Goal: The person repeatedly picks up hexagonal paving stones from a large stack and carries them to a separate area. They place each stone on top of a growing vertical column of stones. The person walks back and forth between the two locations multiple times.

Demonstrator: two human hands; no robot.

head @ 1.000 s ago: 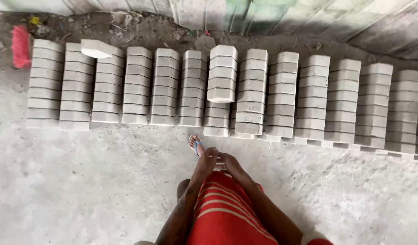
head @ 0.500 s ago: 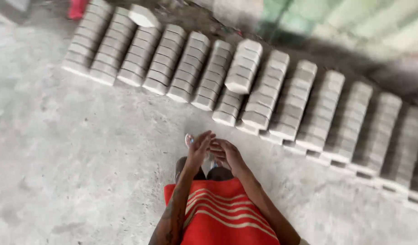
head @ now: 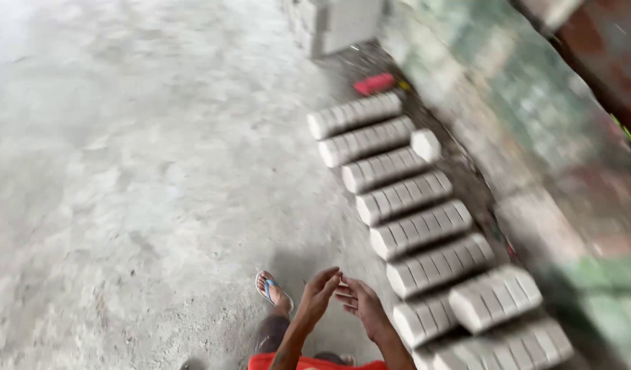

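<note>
Just beside the rows of grey bricks point(head: 411, 229): left hand point(head: 320, 292) and right hand point(head: 360, 305) open, empty, fingertips touching, above the concrete floor point(head: 123, 192).

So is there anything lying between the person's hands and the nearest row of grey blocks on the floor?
Nothing visible does. The left hand and right hand are empty, held together in the air, fingers touching. Only bare concrete floor shows between them and the nearest row of grey blocks, just beyond the right hand.
</note>
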